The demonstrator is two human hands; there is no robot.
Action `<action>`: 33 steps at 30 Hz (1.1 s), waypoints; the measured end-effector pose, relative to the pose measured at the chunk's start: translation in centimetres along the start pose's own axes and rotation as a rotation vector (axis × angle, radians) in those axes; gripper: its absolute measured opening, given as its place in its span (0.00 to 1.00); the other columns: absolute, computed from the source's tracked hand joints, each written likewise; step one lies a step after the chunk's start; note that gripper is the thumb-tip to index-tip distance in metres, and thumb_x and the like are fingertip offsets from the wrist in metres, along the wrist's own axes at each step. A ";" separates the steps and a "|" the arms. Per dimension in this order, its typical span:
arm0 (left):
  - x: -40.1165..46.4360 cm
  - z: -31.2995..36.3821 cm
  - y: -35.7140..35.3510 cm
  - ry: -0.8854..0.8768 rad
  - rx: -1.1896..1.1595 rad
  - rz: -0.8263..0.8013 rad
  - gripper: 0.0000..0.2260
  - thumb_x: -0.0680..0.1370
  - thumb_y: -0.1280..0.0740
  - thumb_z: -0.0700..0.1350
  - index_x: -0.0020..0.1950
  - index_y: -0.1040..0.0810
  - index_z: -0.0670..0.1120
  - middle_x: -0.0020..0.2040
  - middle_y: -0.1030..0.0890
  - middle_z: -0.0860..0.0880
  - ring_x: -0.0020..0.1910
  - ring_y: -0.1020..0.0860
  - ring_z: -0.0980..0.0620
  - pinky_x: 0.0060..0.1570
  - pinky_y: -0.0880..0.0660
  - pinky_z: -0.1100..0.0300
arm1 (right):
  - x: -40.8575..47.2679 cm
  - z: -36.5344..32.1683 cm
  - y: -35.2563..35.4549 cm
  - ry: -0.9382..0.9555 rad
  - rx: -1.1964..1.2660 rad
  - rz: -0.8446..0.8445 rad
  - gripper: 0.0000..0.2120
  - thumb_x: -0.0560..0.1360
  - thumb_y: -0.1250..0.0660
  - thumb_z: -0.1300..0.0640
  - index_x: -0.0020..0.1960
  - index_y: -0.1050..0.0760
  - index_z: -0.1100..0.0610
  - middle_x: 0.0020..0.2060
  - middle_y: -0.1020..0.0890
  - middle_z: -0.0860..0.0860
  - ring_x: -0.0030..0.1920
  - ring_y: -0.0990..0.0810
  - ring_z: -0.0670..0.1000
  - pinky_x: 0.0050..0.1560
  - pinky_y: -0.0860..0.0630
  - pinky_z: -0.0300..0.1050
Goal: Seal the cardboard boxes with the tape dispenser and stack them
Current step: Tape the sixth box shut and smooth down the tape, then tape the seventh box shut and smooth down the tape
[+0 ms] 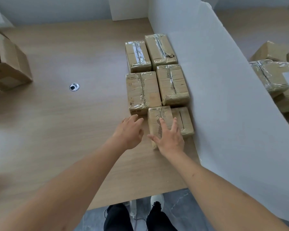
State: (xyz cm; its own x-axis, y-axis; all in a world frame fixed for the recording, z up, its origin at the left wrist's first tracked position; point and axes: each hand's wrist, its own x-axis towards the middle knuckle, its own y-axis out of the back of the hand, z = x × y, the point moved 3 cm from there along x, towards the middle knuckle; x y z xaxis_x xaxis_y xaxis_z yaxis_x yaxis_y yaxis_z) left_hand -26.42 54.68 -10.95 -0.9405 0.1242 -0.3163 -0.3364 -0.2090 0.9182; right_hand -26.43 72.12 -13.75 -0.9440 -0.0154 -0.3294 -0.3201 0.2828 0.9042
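The near box (158, 120) lies at lower centre right of the frame, at the front of a block of taped boxes (143, 90) on the counter (73, 130), touching a lower box (184, 120) on its right. The right hand (169, 139) lies flat on its top with fingers spread and released, grasping nothing; the left hand (129, 130) hovers just beside its left face, fingers loosely extended, also holding nothing. The risk, as I judge it, is a one-sided push: with only a palm on top the box could skid or tip against its neighbour and knock the rows crooked (the tape looks wrinkled and may snag). The white partition (223, 97) at right hems the block in. An open box (8, 64) sits at upper left, a grommet (74, 87) mid-counter, more boxes (272, 72) beyond the partition; no dispenser is visible.
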 end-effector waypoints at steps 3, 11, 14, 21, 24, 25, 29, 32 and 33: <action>-0.1 0.1 0.4 -0.011 0.017 0.003 0.21 0.83 0.40 0.50 0.75 0.31 0.45 0.77 0.34 0.42 0.74 0.33 0.40 0.72 0.36 0.48 | -0.1 0.0 0.7 0.019 -0.024 0.001 0.39 0.76 0.42 0.27 0.81 0.47 0.41 0.82 0.55 0.57 0.81 0.48 0.60 0.75 0.37 0.58; -2.4 1.0 5.0 -0.029 0.029 0.118 0.18 0.82 0.40 0.51 0.70 0.28 0.47 0.73 0.29 0.46 0.70 0.30 0.42 0.70 0.34 0.48 | -1.3 -2.6 5.9 0.163 0.012 0.041 0.29 0.81 0.41 0.37 0.79 0.37 0.45 0.81 0.41 0.55 0.80 0.43 0.57 0.75 0.37 0.55; -3.8 1.3 7.3 -0.019 0.022 0.161 0.17 0.82 0.40 0.53 0.69 0.28 0.48 0.72 0.28 0.46 0.71 0.30 0.43 0.70 0.33 0.48 | -2.6 -4.1 9.2 0.229 0.012 0.057 0.28 0.81 0.43 0.37 0.78 0.35 0.46 0.79 0.37 0.55 0.79 0.41 0.56 0.75 0.38 0.54; -9.0 1.3 13.2 0.041 0.046 0.277 0.22 0.83 0.42 0.55 0.74 0.30 0.47 0.76 0.31 0.46 0.75 0.34 0.44 0.75 0.39 0.47 | -7.4 -8.1 15.8 0.430 -0.062 0.102 0.26 0.82 0.45 0.36 0.74 0.29 0.48 0.70 0.26 0.50 0.70 0.28 0.54 0.66 0.30 0.53; -11.6 0.4 15.2 0.082 0.046 0.321 0.21 0.84 0.43 0.56 0.73 0.29 0.47 0.74 0.28 0.47 0.73 0.32 0.45 0.76 0.42 0.45 | -9.2 -10.6 17.7 0.518 -0.115 0.107 0.27 0.82 0.47 0.35 0.73 0.28 0.48 0.69 0.24 0.50 0.68 0.26 0.55 0.63 0.28 0.54; -12.6 0.0 15.9 0.096 0.044 0.338 0.21 0.84 0.43 0.56 0.72 0.28 0.47 0.73 0.28 0.47 0.73 0.31 0.45 0.76 0.43 0.45 | -9.8 -11.4 18.3 0.545 -0.129 0.113 0.26 0.82 0.48 0.36 0.73 0.28 0.48 0.70 0.25 0.49 0.69 0.27 0.55 0.64 0.29 0.54; -16.7 -2.2 18.1 0.153 0.047 0.401 0.21 0.84 0.44 0.56 0.73 0.28 0.47 0.74 0.29 0.47 0.73 0.32 0.45 0.75 0.42 0.45 | -12.0 -15.3 19.7 0.640 -0.145 0.147 0.27 0.82 0.49 0.36 0.74 0.29 0.48 0.70 0.25 0.49 0.71 0.29 0.52 0.67 0.30 0.53; -19.8 -4.8 19.3 0.190 0.041 0.440 0.22 0.85 0.44 0.56 0.75 0.30 0.48 0.76 0.31 0.47 0.75 0.34 0.45 0.77 0.45 0.44 | -13.8 -18.9 19.6 0.684 -0.137 0.173 0.27 0.82 0.49 0.36 0.74 0.28 0.47 0.70 0.25 0.49 0.71 0.29 0.52 0.68 0.30 0.53; -20.8 -5.9 19.7 0.199 0.042 0.452 0.22 0.85 0.45 0.56 0.75 0.30 0.49 0.76 0.31 0.47 0.75 0.34 0.45 0.77 0.44 0.44 | -14.6 -20.2 19.4 0.702 -0.143 0.185 0.27 0.82 0.49 0.36 0.74 0.28 0.47 0.71 0.25 0.49 0.72 0.29 0.53 0.68 0.30 0.53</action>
State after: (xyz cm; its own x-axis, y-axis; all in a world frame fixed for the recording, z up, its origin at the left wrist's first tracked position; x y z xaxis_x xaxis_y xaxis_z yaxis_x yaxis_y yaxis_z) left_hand -13.75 42.24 12.35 -0.9841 -0.1583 0.0807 0.1061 -0.1592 0.9815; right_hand -20.49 58.45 14.09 -0.7967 -0.6031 0.0395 -0.1132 0.2132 0.9704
